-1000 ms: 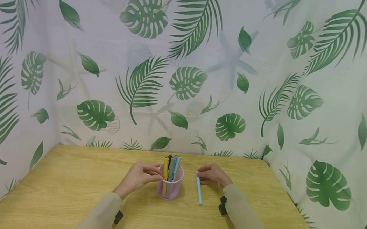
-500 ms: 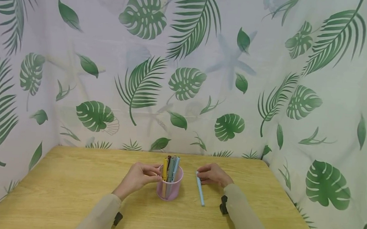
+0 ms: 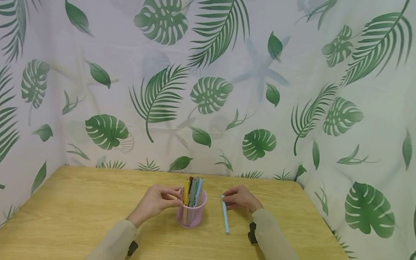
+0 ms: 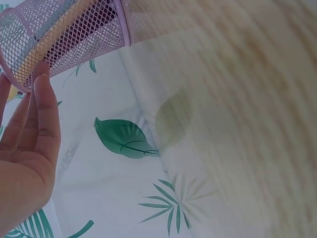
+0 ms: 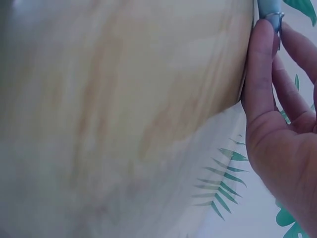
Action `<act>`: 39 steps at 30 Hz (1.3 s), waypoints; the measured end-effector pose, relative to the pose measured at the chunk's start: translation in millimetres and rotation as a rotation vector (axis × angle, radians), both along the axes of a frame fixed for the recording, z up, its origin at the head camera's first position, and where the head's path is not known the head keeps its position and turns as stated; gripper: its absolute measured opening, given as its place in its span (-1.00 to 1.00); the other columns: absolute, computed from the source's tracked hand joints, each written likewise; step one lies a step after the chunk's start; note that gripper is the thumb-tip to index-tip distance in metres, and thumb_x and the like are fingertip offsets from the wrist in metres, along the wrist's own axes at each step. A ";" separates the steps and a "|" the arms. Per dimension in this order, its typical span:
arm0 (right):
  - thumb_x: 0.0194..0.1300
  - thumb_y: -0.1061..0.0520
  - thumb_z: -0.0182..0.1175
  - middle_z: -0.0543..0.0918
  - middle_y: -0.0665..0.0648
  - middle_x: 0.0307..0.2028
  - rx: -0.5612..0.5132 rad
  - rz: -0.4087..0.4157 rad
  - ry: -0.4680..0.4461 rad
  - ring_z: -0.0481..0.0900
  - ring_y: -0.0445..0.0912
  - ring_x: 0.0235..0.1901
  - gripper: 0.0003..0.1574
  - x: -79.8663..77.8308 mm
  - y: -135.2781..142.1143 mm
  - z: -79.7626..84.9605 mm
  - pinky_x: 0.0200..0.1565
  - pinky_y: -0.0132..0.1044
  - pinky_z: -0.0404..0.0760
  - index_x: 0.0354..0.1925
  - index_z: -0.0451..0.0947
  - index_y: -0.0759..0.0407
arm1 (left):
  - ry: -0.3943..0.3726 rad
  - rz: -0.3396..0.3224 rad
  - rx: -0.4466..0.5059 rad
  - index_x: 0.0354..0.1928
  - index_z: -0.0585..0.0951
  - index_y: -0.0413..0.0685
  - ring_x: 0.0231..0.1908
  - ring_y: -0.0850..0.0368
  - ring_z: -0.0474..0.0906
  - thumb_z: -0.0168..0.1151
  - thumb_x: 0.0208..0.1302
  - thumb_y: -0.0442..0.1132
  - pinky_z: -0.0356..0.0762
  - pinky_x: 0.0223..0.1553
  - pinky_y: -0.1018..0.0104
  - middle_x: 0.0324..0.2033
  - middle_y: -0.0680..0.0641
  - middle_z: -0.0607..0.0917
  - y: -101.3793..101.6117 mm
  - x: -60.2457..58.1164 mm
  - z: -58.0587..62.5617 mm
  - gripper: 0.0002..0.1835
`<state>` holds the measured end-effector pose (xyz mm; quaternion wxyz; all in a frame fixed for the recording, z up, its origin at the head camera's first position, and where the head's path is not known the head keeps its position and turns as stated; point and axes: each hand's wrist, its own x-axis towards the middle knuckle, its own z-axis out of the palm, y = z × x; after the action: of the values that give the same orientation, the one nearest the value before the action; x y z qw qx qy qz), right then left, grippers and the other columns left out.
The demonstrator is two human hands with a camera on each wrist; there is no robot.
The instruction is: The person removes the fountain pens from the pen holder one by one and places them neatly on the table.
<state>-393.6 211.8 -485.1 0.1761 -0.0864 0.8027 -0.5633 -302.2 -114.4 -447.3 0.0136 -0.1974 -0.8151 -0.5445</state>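
A pink mesh pen cup [image 3: 197, 217] stands upright on the table, holding several pens. Yellow [image 3: 186, 192], grey-green and light blue pens show above its rim, with a dark brown one behind. My left hand [image 3: 158, 200] grips the cup's left side at the rim, thumb in front and fingers behind. In the left wrist view, its fingertips [image 4: 42, 74] lie against the rim. To the right of the cup, my right hand [image 3: 241, 197] pinches a light blue pen [image 3: 225, 216] near its far end. The pen's near end points toward me. Its metal clip [image 5: 275, 18] shows in the right wrist view.
The wood-grain table [image 3: 89, 206] runs back to a white curtain [image 3: 225, 147] printed with green leaves, which also closes off both sides. A black wrist strap piece sits by each sleeve [image 3: 276, 241].
The near end of the light blue pen swings slightly right, then back left. Both hands keep nearly the same place, and the cup stays put.
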 end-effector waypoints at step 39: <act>0.16 0.30 0.20 0.62 0.28 -0.24 -0.006 -0.030 -0.012 0.64 0.03 -0.31 -0.60 2.6 3.0 -2.3 -0.25 -0.14 0.60 -0.03 0.44 0.47 | -0.018 0.018 -0.005 -0.33 0.71 0.03 -0.34 0.14 0.61 0.42 -0.11 -0.04 0.56 -0.37 0.26 0.04 0.04 0.56 0.2 0.7 -0.8 -0.73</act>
<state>-390.9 214.8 -487.4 0.1720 -0.0715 0.8011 -0.5688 -301.5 -114.1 -448.2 0.0105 -0.1852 -0.8184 -0.5439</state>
